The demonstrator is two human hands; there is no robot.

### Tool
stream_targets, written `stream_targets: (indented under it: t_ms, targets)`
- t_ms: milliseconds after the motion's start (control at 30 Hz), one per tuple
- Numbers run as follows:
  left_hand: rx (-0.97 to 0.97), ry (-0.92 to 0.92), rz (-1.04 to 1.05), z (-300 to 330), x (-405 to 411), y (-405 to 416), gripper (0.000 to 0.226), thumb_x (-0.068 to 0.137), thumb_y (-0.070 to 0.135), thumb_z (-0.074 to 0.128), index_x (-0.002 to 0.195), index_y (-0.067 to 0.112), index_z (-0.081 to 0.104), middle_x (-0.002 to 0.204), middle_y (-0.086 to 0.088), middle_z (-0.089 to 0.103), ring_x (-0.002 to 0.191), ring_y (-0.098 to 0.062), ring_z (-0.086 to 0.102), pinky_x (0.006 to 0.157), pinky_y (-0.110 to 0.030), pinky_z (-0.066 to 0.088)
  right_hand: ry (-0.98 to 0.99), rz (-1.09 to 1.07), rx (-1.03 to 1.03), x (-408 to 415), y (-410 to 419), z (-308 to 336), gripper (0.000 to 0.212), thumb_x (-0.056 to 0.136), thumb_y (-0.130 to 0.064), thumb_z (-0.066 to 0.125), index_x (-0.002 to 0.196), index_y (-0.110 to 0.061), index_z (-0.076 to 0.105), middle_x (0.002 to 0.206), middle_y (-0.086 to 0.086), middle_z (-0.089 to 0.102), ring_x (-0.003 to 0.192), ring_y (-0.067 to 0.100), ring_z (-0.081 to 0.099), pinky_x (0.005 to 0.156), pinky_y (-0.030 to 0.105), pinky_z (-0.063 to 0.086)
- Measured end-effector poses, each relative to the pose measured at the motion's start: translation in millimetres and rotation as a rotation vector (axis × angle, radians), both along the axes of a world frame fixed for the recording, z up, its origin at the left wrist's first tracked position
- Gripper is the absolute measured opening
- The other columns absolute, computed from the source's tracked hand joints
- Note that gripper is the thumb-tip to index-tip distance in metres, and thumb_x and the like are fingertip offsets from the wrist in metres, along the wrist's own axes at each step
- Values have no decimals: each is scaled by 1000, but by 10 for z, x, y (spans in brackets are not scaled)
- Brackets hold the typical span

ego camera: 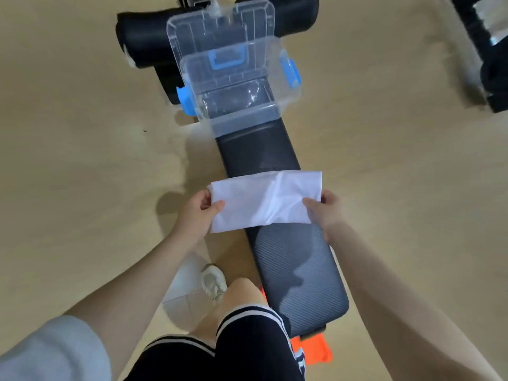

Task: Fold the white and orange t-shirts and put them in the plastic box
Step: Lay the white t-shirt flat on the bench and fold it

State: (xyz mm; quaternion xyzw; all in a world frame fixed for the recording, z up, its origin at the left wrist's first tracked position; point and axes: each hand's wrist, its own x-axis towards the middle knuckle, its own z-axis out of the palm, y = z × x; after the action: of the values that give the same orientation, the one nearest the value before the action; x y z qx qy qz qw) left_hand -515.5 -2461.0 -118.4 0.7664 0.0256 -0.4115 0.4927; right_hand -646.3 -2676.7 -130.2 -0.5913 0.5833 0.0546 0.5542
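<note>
Orange shirt [316,350] is lying nearest, partly hidden beneath the tabletop [297,270]. Both hands, left [196,213] and right [327,211], are pinching the folded white shirt [261,202] above it. Beyond is sitting the open box [236,100].

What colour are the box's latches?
Blue latches on the clear box; head view.

a home gym: padded workout bench [299,273] on beige floor [68,160].

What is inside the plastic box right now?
Nothing visible: through the clear plastic box only its bare floor shows. Both hands hold the folded white t-shirt over the bench.
</note>
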Motion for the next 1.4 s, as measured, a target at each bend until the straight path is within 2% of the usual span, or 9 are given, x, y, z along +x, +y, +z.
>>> stream_targets:
  t_ms: [167, 300, 600, 767, 967, 1067, 1133, 1267, 1400]
  targets:
    - [-68, -110, 97, 582, 652, -138, 14, 91, 14, 55, 105, 14, 56, 94, 5, 62, 82, -8, 59, 60, -14, 44, -124, 109, -66, 854, -137, 523, 14, 82, -15, 55, 92, -6, 56, 86, 7, 60, 79, 24, 56, 70, 36, 46]
    - [-95, -140, 146, 697, 1230, -409, 5, 92, 13, 52, 91, 17, 55, 88, 7, 61, 79, -8, 59, 70, -23, 48, -182, 104, -170, 1543, -421, 624, 6, 81, -12, 55, 76, -14, 51, 76, 2, 56, 72, 20, 51, 64, 31, 41]
    - [153, -14, 78, 23, 2283, -1466, 19, 95, 16, 47, 109, 8, 56, 111, -9, 62, 102, -27, 59, 92, -39, 48, 119, 350, -324, 2749, -1295, 123, 5, 76, -10, 42, 77, -12, 46, 62, -2, 47, 58, 20, 44, 50, 27, 32]
    - [334, 29, 66, -543, 2646, -1830, 26, 95, 17, 45, 117, 5, 54, 114, -14, 60, 93, -25, 55, 78, -33, 45, 216, 362, -240, 3167, -1414, -569, 19, 85, -16, 47, 66, -16, 43, 72, 3, 51, 76, 26, 50, 56, 27, 32]
    - [513, 25, -14, -991, 2791, -1979, 31, 97, 12, 39, 123, 1, 50, 119, -17, 58, 91, -25, 50, 72, -28, 37, 406, 378, -271, 3386, -1362, -1000, 30, 91, -6, 42, 121, -4, 48, 121, 17, 58, 113, 33, 55, 85, 38, 45]
    - [559, 12, -3, -1015, 2779, -2000, 37, 95, 10, 40, 131, 2, 41, 132, -15, 50, 114, -31, 51, 91, -34, 42, 346, 439, -466, 3348, -1221, -1000, 42, 91, -2, 41, 133, -5, 36, 134, 16, 48, 120, 33, 47, 90, 42, 43]
    - [591, -66, -69, -953, 2721, -1994, 44, 92, 7, 45, 135, 1, 35, 140, -16, 39, 122, -33, 46, 100, -37, 40, 325, 599, -538, 3284, -1103, -966, 48, 90, 1, 42, 136, -7, 34, 144, 12, 37, 126, 31, 40, 96, 40, 40]
    - [526, -301, -496, -953, 2635, -1969, 41, 90, 4, 46, 130, 4, 39, 140, -15, 31, 117, -32, 45, 95, -37, 40, 376, 780, -213, 3319, -1045, -1020, 56, 92, -4, 39, 144, -10, 19, 154, 9, 15, 133, 31, 31, 94, 41, 41]
    - [723, -144, -905, -1256, 2700, -1971, 57, 91, 4, 40, 144, 10, 19, 150, -10, 16, 126, -31, 40, 97, -40, 40, 490, 828, -81, 3414, -1104, -1267, 77, 91, -7, 40, 147, -20, -12, 157, 1, -16, 142, 29, 10, 106, 45, 31]
